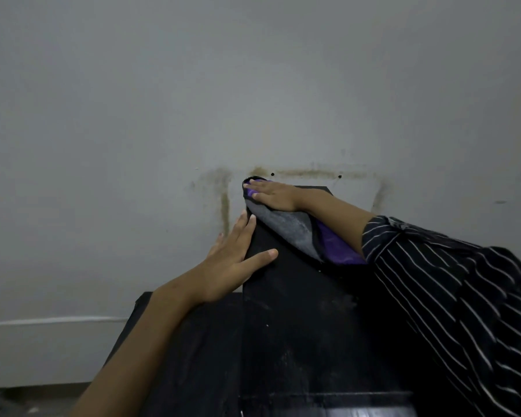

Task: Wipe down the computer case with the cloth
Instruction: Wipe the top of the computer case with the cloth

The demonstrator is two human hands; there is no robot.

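Grey painted wall fills the background, marked with brownish stains in a rough rectangular outline and two small dark holes just above the case. White baseboard strip runs low at left, dark floor below it.

Tall black rectangular computer case stands against the wall at centre, its flat dusty top running away from the camera. Lower black surface sits beside it on the left; cannot tell what it is.

Grey and purple microfibre cloth with black edging lies spread on the far end of the case top, reaching the far left corner and trailing back under the right forearm.

Right hand lies flat on the cloth at the far end, fingers straight and together, pressing the cloth onto the case, not curled round it. Right forearm comes out of a rolled-up black sleeve with thin white stripes.

Left hand rests on the left top edge of the case, nearer the camera than the cloth, fingers extended along the side, thumb laid flat on the top. Open, gripping nothing. Left forearm bare.
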